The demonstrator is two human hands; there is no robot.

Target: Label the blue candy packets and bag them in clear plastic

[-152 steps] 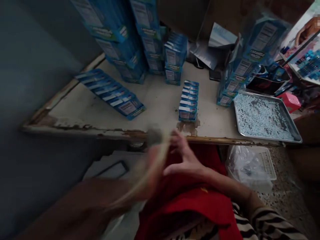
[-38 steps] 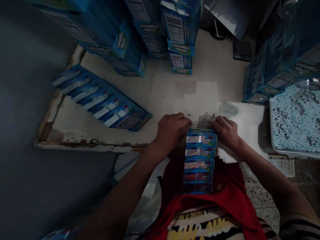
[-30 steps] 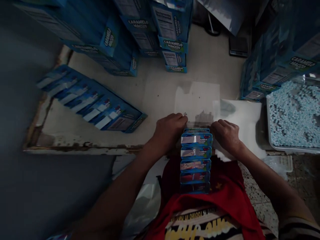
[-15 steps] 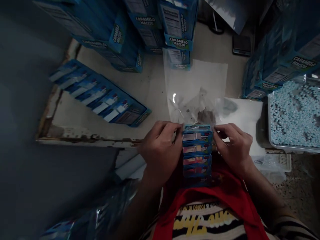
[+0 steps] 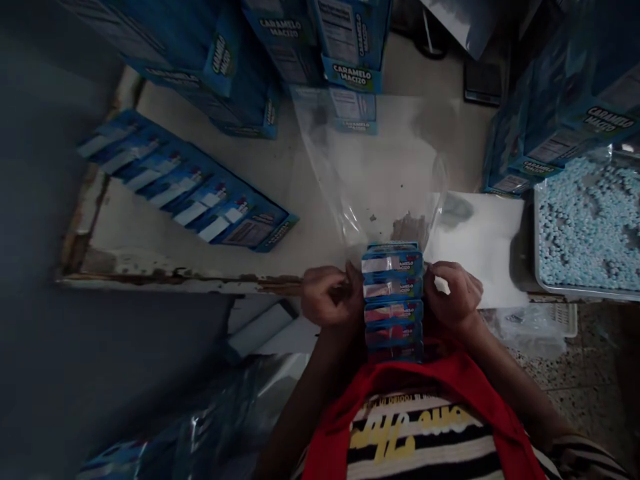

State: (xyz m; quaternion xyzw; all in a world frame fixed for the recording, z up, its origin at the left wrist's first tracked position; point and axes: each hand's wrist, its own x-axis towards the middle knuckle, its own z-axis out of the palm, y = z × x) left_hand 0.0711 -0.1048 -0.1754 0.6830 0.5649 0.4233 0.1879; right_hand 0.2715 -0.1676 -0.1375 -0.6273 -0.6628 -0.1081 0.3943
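Observation:
A column of blue candy boxes (image 5: 393, 312) stands upright between my hands, its lower end against the red apron (image 5: 470, 393). A clear plastic bag (image 5: 345, 217) spreads from the top of the boxes over the table. My left hand (image 5: 327, 297) is closed in a pinch on the bag's edge, left of the boxes. On the right side, my right hand (image 5: 455, 292) pinches the bag's other edge between thumb and finger. How far the film covers the boxes is hard to make out.
A slanted row of blue boxes (image 5: 187, 183) lies at the table's left. Stacks of caramel boxes (image 5: 353, 43) rise at the back and right (image 5: 555, 133). A clear tub of pale blue candies (image 5: 590, 230) sits right. The chipped table edge (image 5: 200, 285) runs across the front.
Both hands have moved down and slightly inward along the boxes. The clear bag, crumpled before, is now stretched out longer toward the back of the table.

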